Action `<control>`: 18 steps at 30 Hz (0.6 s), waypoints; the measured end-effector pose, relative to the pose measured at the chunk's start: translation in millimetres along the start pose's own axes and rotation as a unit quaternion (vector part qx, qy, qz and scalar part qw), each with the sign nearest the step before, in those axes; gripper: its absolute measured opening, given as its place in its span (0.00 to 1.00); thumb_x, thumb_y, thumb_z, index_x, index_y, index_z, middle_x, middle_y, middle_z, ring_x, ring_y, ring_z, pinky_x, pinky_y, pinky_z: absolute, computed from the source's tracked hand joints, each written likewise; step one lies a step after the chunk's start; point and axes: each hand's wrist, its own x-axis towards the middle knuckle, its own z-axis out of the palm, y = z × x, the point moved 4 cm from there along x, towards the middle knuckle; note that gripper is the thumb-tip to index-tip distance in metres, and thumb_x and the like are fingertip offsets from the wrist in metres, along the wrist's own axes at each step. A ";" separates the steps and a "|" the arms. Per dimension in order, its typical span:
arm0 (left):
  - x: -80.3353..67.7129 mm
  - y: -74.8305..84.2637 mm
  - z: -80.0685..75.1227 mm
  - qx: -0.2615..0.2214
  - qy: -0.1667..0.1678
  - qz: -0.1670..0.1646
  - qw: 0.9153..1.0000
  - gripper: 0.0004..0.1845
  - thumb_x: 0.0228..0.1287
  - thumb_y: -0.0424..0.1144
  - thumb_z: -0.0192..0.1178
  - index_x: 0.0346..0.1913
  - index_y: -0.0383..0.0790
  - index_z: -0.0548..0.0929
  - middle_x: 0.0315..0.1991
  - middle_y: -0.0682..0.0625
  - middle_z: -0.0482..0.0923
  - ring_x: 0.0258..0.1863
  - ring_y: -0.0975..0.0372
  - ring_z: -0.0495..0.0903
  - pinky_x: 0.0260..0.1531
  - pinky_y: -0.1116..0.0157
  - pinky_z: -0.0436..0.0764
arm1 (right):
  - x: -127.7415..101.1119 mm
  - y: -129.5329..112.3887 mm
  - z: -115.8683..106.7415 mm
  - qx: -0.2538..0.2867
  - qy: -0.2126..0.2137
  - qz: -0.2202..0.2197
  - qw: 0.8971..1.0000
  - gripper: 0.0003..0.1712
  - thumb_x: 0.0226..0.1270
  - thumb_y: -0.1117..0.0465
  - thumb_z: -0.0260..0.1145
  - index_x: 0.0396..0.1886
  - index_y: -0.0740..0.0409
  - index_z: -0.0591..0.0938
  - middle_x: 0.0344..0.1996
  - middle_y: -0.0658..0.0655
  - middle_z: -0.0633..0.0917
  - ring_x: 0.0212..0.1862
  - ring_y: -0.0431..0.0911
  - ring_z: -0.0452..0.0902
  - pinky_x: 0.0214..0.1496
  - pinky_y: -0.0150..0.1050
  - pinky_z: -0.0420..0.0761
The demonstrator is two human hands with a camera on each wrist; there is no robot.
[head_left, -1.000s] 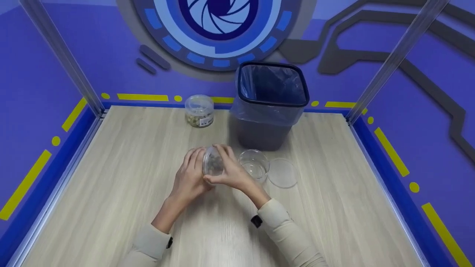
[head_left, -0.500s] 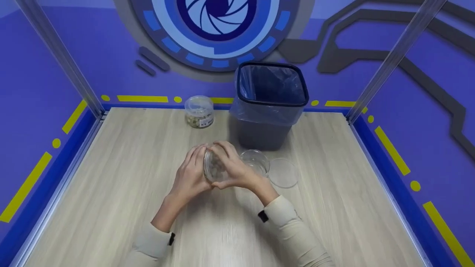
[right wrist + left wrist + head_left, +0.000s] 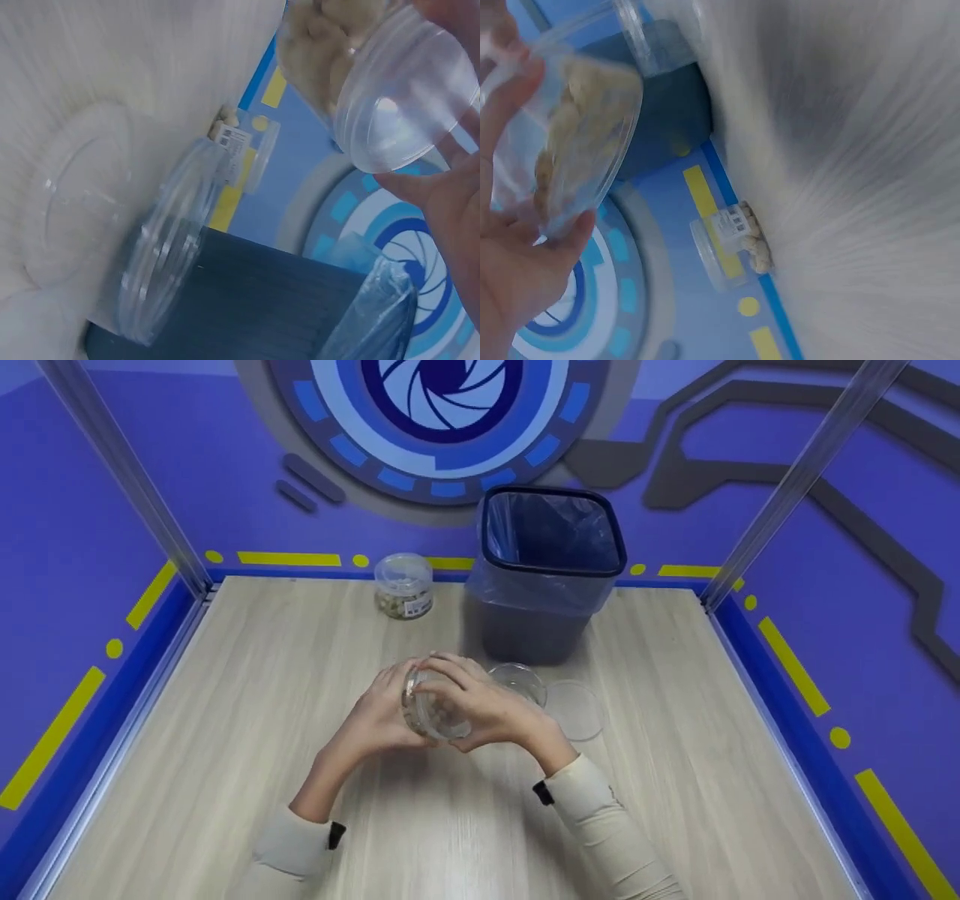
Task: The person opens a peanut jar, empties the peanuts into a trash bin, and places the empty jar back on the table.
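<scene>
Left hand (image 3: 375,720) and right hand (image 3: 480,706) together grasp a clear jar (image 3: 431,709) of pale nuts, tilted above the bench (image 3: 225,720), near an empty jar (image 3: 519,679), loose lid (image 3: 574,709) and bin (image 3: 547,574)

The pale wood-grain worktop (image 3: 225,750) carries a dark grey square waste bin lined with a clear plastic bag (image 3: 545,577), a small lidded clear plastic jar of pale nuts (image 3: 403,585), an empty clear plastic jar (image 3: 519,679) and a flat clear round lid (image 3: 576,709) just beside it.
</scene>
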 end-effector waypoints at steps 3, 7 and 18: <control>-1.2 -12.0 -3.4 -0.038 0.000 -0.033 0.999 0.63 0.28 0.45 0.88 0.73 0.36 0.65 0.68 0.39 0.70 0.69 0.43 0.68 0.64 0.43 0.74 | -0.3 2.0 -2.8 0.024 0.018 0.011 0.999 0.55 0.42 0.51 0.83 0.72 0.50 0.66 0.75 0.61 0.61 0.78 0.57 0.53 0.79 0.49 0.60; -5.6 -24.8 -13.6 -0.066 0.035 -0.072 0.995 0.63 0.26 0.44 0.88 0.73 0.35 0.66 0.66 0.37 0.71 0.67 0.41 0.69 0.64 0.41 0.72 | 1.2 9.0 2.4 0.072 0.064 0.064 0.993 0.57 0.42 0.51 0.85 0.72 0.54 0.64 0.73 0.63 0.61 0.77 0.53 0.55 0.75 0.47 0.66; -15.5 -50.3 -42.9 -0.064 0.180 -0.220 0.957 0.67 0.27 0.42 0.89 0.75 0.33 0.60 0.69 0.31 0.64 0.71 0.39 0.63 0.69 0.40 0.65 | 7.3 17.0 52.0 0.181 0.121 0.198 0.956 0.59 0.45 0.55 0.85 0.72 0.65 0.60 0.73 0.70 0.60 0.75 0.58 0.60 0.73 0.48 0.69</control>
